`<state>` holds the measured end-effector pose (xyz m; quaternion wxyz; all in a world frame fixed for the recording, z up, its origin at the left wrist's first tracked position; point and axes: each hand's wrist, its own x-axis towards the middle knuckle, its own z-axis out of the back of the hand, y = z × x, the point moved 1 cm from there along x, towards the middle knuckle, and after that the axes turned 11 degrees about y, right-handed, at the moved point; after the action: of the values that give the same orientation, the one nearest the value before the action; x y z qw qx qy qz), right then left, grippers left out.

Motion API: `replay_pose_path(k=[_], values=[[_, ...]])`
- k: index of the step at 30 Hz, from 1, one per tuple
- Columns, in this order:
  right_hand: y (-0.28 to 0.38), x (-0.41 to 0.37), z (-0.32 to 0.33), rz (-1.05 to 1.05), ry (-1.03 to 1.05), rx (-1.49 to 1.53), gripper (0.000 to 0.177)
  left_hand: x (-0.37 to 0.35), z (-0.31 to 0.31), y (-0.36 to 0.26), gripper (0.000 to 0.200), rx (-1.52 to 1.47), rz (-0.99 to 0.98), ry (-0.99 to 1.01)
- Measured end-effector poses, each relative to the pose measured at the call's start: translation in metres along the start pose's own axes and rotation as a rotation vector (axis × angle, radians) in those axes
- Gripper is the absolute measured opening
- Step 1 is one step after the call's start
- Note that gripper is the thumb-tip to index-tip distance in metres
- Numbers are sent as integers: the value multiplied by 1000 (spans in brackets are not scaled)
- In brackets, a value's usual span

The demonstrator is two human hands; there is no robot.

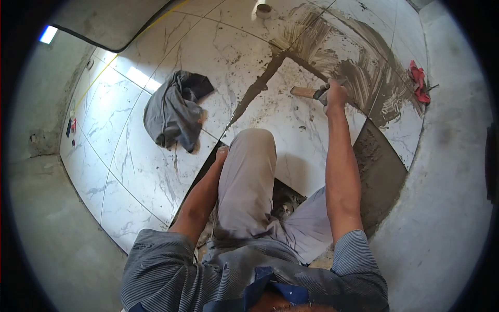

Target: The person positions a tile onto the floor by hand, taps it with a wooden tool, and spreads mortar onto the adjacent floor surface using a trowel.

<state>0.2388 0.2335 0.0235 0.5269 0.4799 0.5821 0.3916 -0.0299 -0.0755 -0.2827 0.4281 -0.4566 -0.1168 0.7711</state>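
Observation:
My right hand (336, 96) is closed round a wooden-handled tool (305, 92), low over a white marbled floor tile (296, 122). The tool's wooden end points left, and its working end is hidden or too small to make out. Wet grey-brown grout (260, 86) lies along the tile's far-left joint and the joint under my right hand. More is smeared in streaks over the tiles beyond. Beside my raised knee, my left hand (222, 153) rests low near the tile edge, its fingers mostly hidden.
A crumpled grey cloth (174, 112) lies on the tiles at left. A red cloth (418, 82) sits by the right wall. At the top stands a small round container (263, 11). Bare mortar bed (382, 174) shows at right, and a yellow line (106, 67) runs along the left.

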Motion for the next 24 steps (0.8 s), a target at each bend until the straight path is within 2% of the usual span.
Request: replay_pose_path(k=[3, 7, 11, 14, 18, 21, 23, 24], values=[[-4, 15, 1, -27, 16, -75, 17, -1, -1, -1, 33, -12, 12, 16], [-3, 9, 2, 51, 27, -93, 12, 4, 3, -5, 32, -32, 18, 25], [-9, 4, 5, -3, 27, -79, 12, -1, 4, -8, 32, -57, 31, 44], [-25, 15, 15, 50, 19, -152, 11, -7, 10, -17, 31, -99, 38, 52], [-6, -32, 19, 68, 139, -178, 12, -41, 34, -46, 30, -252, 69, 71], [-12, -52, 34, -34, 156, -192, 14, -79, 64, -81, 30, -324, 70, -26], [-6, -60, 37, -66, 160, -85, 16, -81, 82, -106, 30, -205, -15, -204], [-1, -58, 36, -54, 158, -149, 18, -80, 95, -120, 32, -191, -95, -285]])
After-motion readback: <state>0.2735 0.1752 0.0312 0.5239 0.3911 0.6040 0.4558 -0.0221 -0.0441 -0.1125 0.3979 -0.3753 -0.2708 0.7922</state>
